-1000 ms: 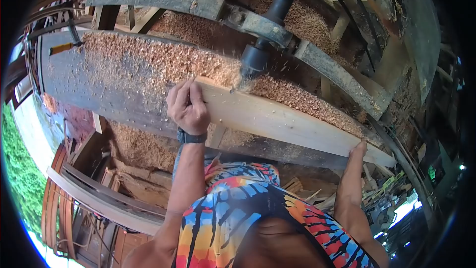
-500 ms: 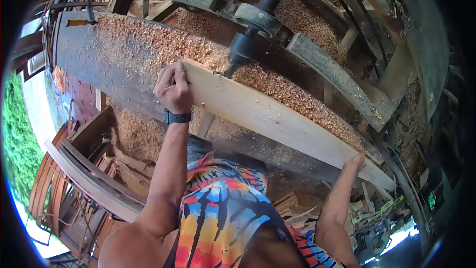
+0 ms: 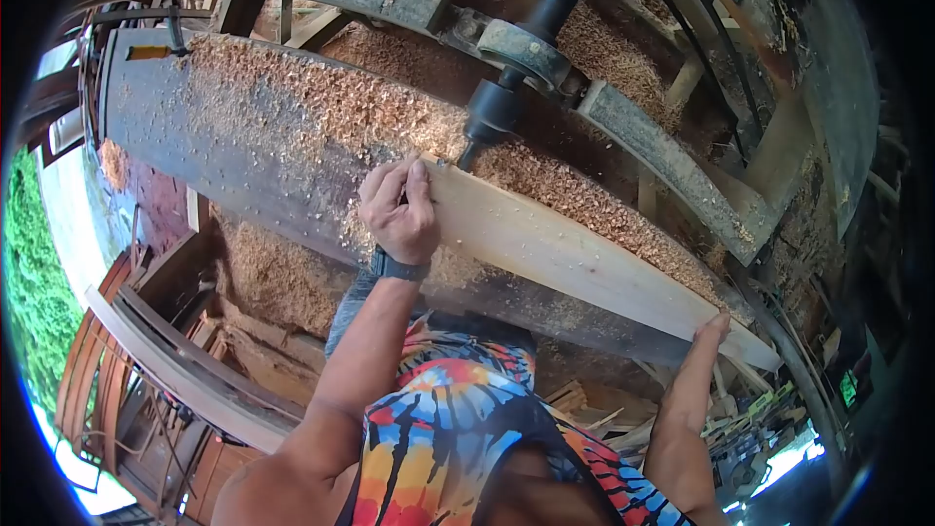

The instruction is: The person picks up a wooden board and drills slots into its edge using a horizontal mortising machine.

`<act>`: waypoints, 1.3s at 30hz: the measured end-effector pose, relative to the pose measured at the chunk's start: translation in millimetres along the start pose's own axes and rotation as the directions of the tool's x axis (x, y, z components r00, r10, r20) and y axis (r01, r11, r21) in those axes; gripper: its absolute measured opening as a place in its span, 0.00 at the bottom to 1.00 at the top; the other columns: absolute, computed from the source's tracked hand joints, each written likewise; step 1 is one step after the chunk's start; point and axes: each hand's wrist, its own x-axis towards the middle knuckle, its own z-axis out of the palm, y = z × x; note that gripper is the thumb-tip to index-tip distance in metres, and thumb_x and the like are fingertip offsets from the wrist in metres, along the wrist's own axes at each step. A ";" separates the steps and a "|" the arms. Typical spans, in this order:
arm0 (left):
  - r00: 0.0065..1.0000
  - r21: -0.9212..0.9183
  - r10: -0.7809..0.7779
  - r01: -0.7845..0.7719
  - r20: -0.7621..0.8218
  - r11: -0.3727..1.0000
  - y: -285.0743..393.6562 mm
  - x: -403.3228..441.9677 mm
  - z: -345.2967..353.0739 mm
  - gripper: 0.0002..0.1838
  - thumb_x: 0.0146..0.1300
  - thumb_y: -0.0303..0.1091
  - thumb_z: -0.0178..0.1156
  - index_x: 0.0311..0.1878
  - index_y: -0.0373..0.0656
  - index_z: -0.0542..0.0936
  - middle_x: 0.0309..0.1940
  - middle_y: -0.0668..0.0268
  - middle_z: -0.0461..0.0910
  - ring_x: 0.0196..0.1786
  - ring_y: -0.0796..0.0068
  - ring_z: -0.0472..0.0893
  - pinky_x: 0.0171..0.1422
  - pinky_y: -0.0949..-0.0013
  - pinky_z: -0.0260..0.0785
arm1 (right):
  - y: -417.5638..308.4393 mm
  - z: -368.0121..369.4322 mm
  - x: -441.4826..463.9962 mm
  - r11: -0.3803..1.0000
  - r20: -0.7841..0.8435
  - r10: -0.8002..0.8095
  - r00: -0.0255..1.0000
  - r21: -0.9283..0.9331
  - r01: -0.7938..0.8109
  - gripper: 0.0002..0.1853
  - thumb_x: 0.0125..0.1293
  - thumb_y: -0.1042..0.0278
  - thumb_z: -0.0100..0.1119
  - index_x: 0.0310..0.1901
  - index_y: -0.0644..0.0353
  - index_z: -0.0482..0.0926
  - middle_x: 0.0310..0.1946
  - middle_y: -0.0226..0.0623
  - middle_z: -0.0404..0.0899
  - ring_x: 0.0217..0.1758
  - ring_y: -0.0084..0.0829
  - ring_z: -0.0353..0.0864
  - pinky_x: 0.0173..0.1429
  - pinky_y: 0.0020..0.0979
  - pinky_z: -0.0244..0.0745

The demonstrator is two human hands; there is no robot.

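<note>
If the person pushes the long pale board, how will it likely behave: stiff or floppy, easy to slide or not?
The board is probably stiff: no sag shows between the left hand and right hand. It may slide easily on the flat table, though loose shavings along its edge could drag. Being flat, it likely won't roll.

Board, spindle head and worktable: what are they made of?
Board: looks like bare, unvarnished wood; pale tone, faint streaks, matte face.
Spindle head: probably metal, dark finish; smooth, round, machined-looking shape.
Worktable: dark grey, worn-looking top dusted with chips; could be wood or metal sheet, the surface doesn't settle it.
</note>
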 end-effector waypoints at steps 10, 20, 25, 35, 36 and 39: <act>0.999 0.011 0.038 -0.038 0.011 0.999 -28.3 38.4 -22.4 0.07 0.71 0.27 0.69 0.46 0.36 0.92 0.41 0.56 0.91 0.44 0.60 0.88 0.53 0.61 0.78 | 12.6 8.3 -26.7 1.000 -0.040 -0.018 0.999 -0.002 0.018 0.36 0.66 0.54 0.67 0.70 0.72 0.77 0.67 0.54 0.80 0.61 0.50 0.85 0.63 0.48 0.86; 0.986 -0.071 0.160 -0.163 -0.043 0.984 -39.9 55.7 -20.4 0.12 0.75 0.25 0.64 0.57 0.39 0.90 0.44 0.56 0.92 0.50 0.58 0.90 0.57 0.61 0.81 | 18.5 9.1 -53.5 0.997 -0.010 -0.051 0.999 0.059 0.051 0.41 0.64 0.51 0.69 0.71 0.76 0.74 0.69 0.58 0.79 0.65 0.53 0.84 0.70 0.50 0.81; 0.973 0.074 0.211 -0.219 0.097 0.973 -47.4 50.1 -34.1 0.12 0.77 0.31 0.63 0.57 0.43 0.90 0.46 0.59 0.92 0.49 0.62 0.89 0.55 0.59 0.78 | 8.8 4.2 -86.3 0.997 0.053 -0.005 0.999 0.075 0.001 0.43 0.66 0.49 0.67 0.74 0.76 0.71 0.70 0.59 0.78 0.68 0.53 0.83 0.70 0.49 0.81; 0.977 0.231 0.194 -0.209 0.086 0.950 -78.6 -20.4 -110.9 0.12 0.77 0.30 0.61 0.56 0.46 0.91 0.44 0.61 0.92 0.44 0.64 0.87 0.52 0.60 0.74 | 74.2 -4.5 -63.8 0.989 0.064 -0.052 0.997 0.143 0.043 0.47 0.66 0.53 0.71 0.80 0.70 0.64 0.75 0.57 0.73 0.69 0.52 0.81 0.64 0.49 0.86; 0.980 0.227 0.177 -0.193 0.091 0.955 -81.0 -18.1 -116.9 0.12 0.77 0.30 0.61 0.56 0.46 0.91 0.44 0.61 0.92 0.44 0.63 0.87 0.51 0.60 0.75 | 77.2 -3.4 -63.7 0.980 0.125 -0.040 0.991 0.197 0.015 0.48 0.66 0.54 0.72 0.81 0.70 0.63 0.75 0.57 0.72 0.69 0.52 0.81 0.64 0.49 0.87; 0.987 0.179 0.137 -0.150 0.085 0.972 -98.0 -1.0 -132.7 0.13 0.78 0.28 0.60 0.56 0.46 0.91 0.43 0.59 0.91 0.44 0.63 0.87 0.50 0.60 0.77 | 101.2 8.2 -58.7 0.987 0.073 -0.055 0.996 0.152 0.044 0.48 0.67 0.56 0.72 0.82 0.69 0.61 0.74 0.56 0.73 0.68 0.50 0.82 0.63 0.52 0.87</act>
